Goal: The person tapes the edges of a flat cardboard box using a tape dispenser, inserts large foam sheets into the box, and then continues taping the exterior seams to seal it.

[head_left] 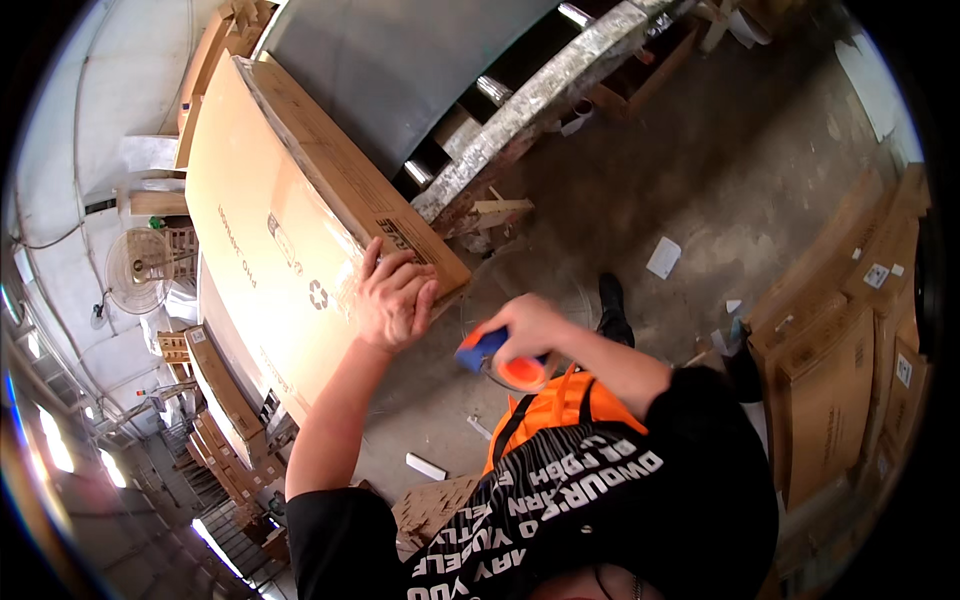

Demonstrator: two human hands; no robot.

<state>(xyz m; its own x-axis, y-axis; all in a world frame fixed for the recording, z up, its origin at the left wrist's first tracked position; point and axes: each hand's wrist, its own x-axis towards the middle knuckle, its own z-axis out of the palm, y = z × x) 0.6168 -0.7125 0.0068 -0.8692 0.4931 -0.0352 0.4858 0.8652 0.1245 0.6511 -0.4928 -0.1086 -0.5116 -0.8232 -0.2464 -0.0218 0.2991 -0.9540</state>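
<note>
A large cardboard box (285, 240) stands tilted before me, its long top edge running up to the far left. Clear tape shines along that edge. Bent over the box's near corner, the fingers of my left hand (395, 298) are closed against the cardboard, and the fingertips are partly hidden. My right hand (535, 325), slightly blurred, grips a blue and orange tape dispenser (480, 347). The dispenser is apart from the box, just right of its near corner. An orange roll or ring (522, 373) shows at its lower side.
Beyond the box is a roller conveyor (540, 110) with a dark sheet on it and a worn metal rail. Flattened cartons (830, 400) are stacked at the right. A standing fan (138, 268) and more boxes (225, 455) are on the left. Paper scraps (664, 257) lie on the concrete floor.
</note>
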